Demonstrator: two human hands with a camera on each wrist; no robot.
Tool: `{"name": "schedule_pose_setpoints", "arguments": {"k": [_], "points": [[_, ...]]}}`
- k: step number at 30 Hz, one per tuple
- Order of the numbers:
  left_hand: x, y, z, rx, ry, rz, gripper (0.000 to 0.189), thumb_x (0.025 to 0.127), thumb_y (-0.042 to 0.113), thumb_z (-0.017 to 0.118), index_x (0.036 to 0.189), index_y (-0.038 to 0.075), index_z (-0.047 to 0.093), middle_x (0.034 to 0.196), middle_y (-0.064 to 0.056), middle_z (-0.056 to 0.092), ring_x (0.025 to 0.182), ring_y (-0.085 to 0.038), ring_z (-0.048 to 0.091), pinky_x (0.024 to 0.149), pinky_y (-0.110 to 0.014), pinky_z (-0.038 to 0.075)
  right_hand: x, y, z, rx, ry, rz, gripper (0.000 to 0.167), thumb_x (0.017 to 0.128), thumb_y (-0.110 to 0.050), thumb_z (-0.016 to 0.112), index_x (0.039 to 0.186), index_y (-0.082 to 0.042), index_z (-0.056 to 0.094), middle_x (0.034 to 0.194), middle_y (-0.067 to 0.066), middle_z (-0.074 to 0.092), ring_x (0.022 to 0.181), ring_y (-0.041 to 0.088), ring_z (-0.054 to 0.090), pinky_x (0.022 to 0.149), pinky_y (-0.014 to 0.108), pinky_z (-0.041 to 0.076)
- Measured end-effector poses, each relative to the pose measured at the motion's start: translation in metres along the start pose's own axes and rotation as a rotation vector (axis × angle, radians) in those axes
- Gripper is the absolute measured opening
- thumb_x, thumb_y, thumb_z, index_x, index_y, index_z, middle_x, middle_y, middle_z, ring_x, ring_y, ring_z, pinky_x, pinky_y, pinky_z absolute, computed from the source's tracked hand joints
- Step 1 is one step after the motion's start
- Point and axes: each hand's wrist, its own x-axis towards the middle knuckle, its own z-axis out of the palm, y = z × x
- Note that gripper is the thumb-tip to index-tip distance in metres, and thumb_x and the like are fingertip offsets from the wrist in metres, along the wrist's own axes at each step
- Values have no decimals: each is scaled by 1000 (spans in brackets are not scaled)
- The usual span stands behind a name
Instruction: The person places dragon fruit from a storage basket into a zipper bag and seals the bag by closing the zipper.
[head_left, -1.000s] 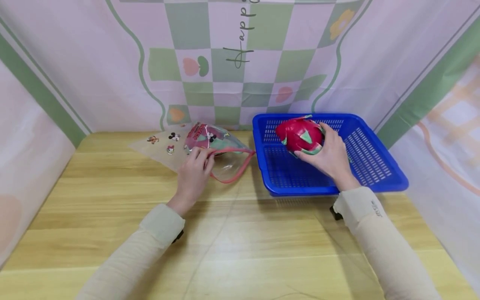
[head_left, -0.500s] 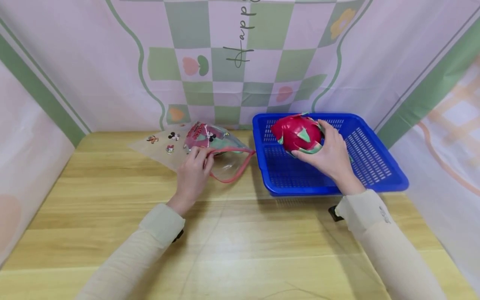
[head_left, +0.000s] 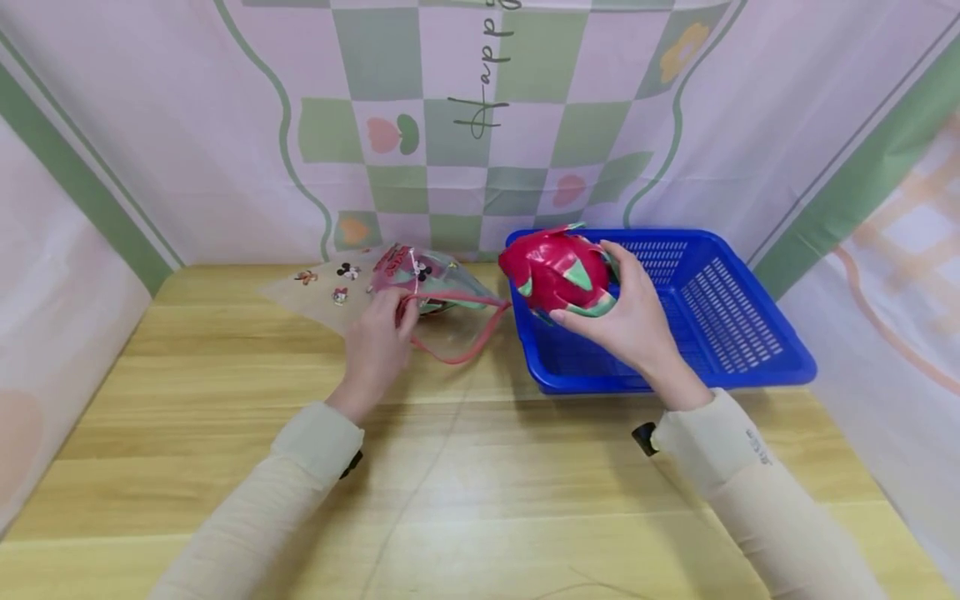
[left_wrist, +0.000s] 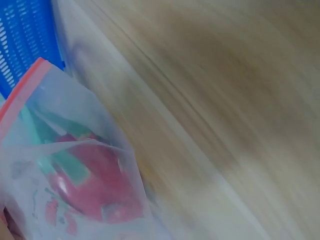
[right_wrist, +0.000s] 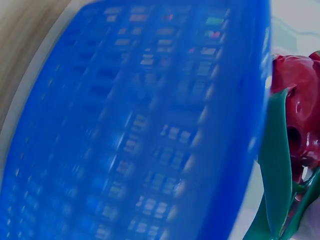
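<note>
My right hand [head_left: 633,321] grips a red dragon fruit [head_left: 558,271] with green scales, thumb below and fingers behind it. The fruit overlaps the left rim of the blue basket [head_left: 738,342] in the head view; the right wrist view shows its red skin [right_wrist: 297,80] past the basket wall. With thumb and fingers, my left hand [head_left: 375,346] pinches the red-edged mouth of a clear cartoon-print bag [head_left: 318,302], which gapes toward the basket. Inside the bag lies another red and green dragon fruit [left_wrist: 102,187], seen through the plastic in the left wrist view.
Both bag and basket rest on a wood-grain table [head_left: 457,483], near its back edge. A checked curtain [head_left: 453,75] hangs right behind them. The basket stands just right of the bag's mouth.
My right hand has carried the dragon fruit leftward from over the basket's inside to its left rim. My left hand has shifted slightly left, still holding the bag's edge.
</note>
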Motion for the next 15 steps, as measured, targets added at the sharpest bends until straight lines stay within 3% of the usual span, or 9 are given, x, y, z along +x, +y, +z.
{"name": "schedule_pose_setpoints", "arguments": {"k": [6,9,15], "points": [[3,-1,-5,5,59,30,17,94,18,55,93,2,63,83,-12,64,66,-26,57,52,-38,48,-8,-21,11,24,-45,-46,99,68,-37,84,147,-12,30,144,16,42,129,35,42,102,60,41],[4,-2,-8,-21,77,14,17,95,17,55,96,1,62,83,-13,65,65,-25,58,52,-36,49,-12,-30,17,29,-66,-70,99,66,-38,85,146,-13,33,143,15,44,127,34,44,100,58,43],[6,-4,-15,-67,95,-20,18,94,16,56,102,0,60,82,-14,68,64,-24,61,53,-35,51,-17,-41,32,-72,-67,-190,101,60,-42,87,143,-9,38,137,16,50,124,35,46,97,58,45]]}}
